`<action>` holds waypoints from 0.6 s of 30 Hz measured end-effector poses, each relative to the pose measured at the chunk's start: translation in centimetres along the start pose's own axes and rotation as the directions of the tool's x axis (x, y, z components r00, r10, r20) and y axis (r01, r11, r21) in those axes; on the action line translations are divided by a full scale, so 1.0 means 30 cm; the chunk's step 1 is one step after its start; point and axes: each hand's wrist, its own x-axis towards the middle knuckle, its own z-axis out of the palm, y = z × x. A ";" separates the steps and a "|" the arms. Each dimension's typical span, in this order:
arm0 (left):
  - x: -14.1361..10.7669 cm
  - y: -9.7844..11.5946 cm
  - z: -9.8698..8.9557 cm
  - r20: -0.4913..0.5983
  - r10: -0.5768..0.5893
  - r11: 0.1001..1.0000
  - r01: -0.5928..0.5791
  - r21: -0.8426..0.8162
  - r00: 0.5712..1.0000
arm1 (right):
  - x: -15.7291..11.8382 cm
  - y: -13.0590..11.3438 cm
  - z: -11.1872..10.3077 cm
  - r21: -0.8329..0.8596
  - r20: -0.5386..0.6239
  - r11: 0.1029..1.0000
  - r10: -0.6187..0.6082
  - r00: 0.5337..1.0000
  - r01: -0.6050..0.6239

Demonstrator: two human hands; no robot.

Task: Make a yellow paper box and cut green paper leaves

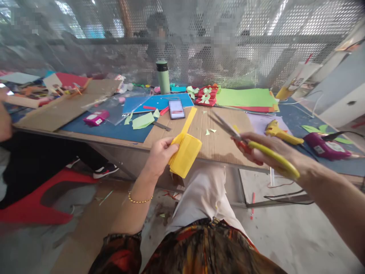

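Note:
Between thumb and fingers, my left hand [160, 154] pinches a folded piece of yellow paper [188, 154] over the table's front edge. A narrow yellow strip sticks up from it toward the phone [176, 109]. My right hand [265, 146] grips scissors [273, 156] with yellow and red handles, their blades pointing up and left above the brown cardboard [225, 142]. The scissors are apart from the yellow paper. Small pale green scraps [211, 131] lie on the cardboard between my hands.
A yellow glue gun [282, 134] and a purple device [326, 145] lie to the right, near a drink cup [298, 82]. Green sheets [245, 98] and a green bottle [163, 78] are at the back. Another person's leg [57, 156] is at the left, by a red stool [37, 201].

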 end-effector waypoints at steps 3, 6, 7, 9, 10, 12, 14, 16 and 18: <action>-0.020 0.015 0.010 -0.001 0.028 0.999 -0.028 0.039 1.000 | -0.045 -0.013 0.046 0.110 0.168 0.994 -0.027 0.985 0.009; -0.035 0.023 0.017 0.015 0.027 0.998 -0.028 0.064 1.000 | -0.033 -0.016 0.067 0.166 0.189 0.986 -0.060 0.980 0.028; -0.039 0.025 0.019 0.027 0.021 0.998 -0.023 0.065 0.999 | -0.025 -0.014 0.070 0.172 0.174 0.985 -0.065 0.983 0.034; -0.045 0.027 0.023 0.053 0.006 0.998 -0.009 0.059 0.999 | -0.011 -0.011 0.076 0.169 0.159 0.985 -0.062 0.985 0.034; -0.047 0.028 0.025 0.066 -0.002 0.998 -0.002 0.056 0.998 | -0.005 -0.011 0.079 0.170 0.162 0.985 -0.062 0.985 0.034; -0.049 0.029 0.030 0.088 -0.020 0.998 0.015 0.056 0.996 | 0.004 -0.014 0.085 0.181 0.178 0.983 -0.067 0.982 0.034; -0.049 0.027 0.034 0.104 -0.036 0.997 0.029 0.066 0.994 | 0.011 -0.018 0.091 0.199 0.180 0.979 -0.070 0.981 0.034; -0.048 0.024 0.037 0.115 -0.047 0.996 0.037 0.082 0.992 | 0.017 -0.018 0.097 0.203 0.162 0.979 -0.058 0.985 0.024; -0.046 0.020 0.038 0.116 -0.051 0.995 0.040 0.094 0.992 | 0.022 -0.010 0.101 0.192 0.138 0.981 -0.036 0.990 0.008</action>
